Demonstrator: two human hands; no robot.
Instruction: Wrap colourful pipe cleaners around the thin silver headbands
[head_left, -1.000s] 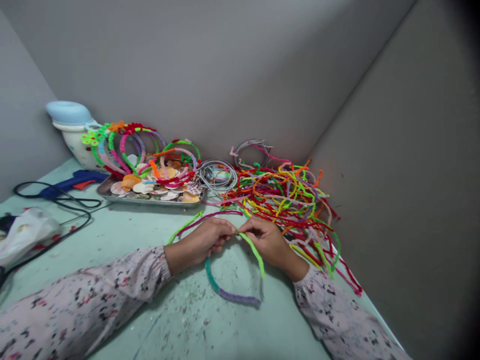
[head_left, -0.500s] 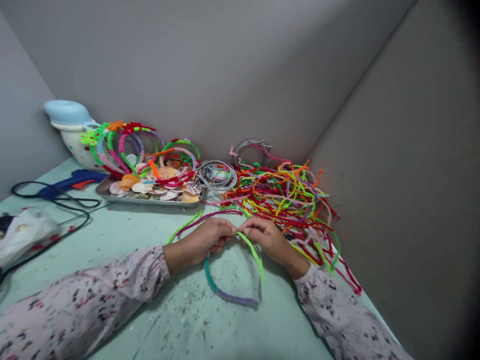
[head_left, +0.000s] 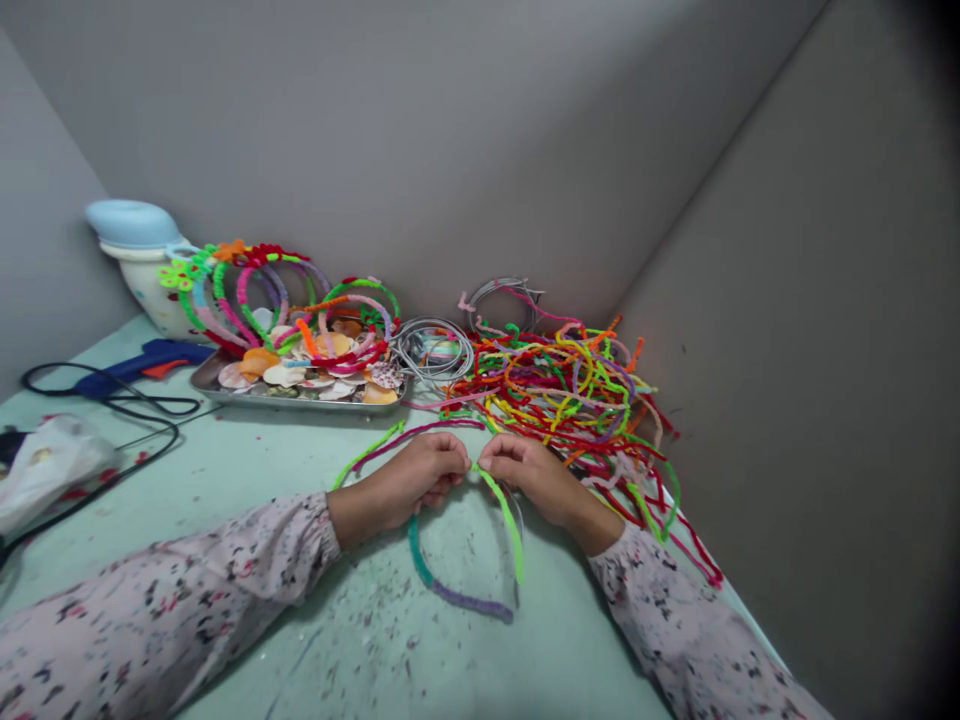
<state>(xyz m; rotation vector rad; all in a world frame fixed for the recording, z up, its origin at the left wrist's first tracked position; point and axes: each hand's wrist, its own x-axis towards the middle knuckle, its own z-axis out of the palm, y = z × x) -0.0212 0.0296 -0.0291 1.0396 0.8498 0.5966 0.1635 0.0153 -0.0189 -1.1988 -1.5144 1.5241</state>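
My left hand (head_left: 427, 470) is closed on a headband (head_left: 457, 597), whose lower part is wrapped in teal and purple fuzzy stems. Pinched in my right hand (head_left: 529, 475) is a bright green pipe cleaner (head_left: 510, 520) that bends down from between my fingertips. My two hands almost meet at the top of the hoop. A thin bare wire runs beside the hanging green end. On the table behind my left hand lie a loose green pipe cleaner (head_left: 365, 452) and a dark pink one (head_left: 390, 445).
A metal tray (head_left: 300, 403) holds shells and several wrapped headbands. Tangled pipe cleaners (head_left: 562, 390) lie right, beside coiled grey wire hoops (head_left: 433, 352). At left are a blue glue gun (head_left: 139, 365), a black cord (head_left: 161, 440), a plastic bag (head_left: 60, 465) and a blue-topped white container (head_left: 154, 270).
My fingertips have moved slightly apart, with the green pipe cleaner showing between them. Its hanging end has shifted a little left.
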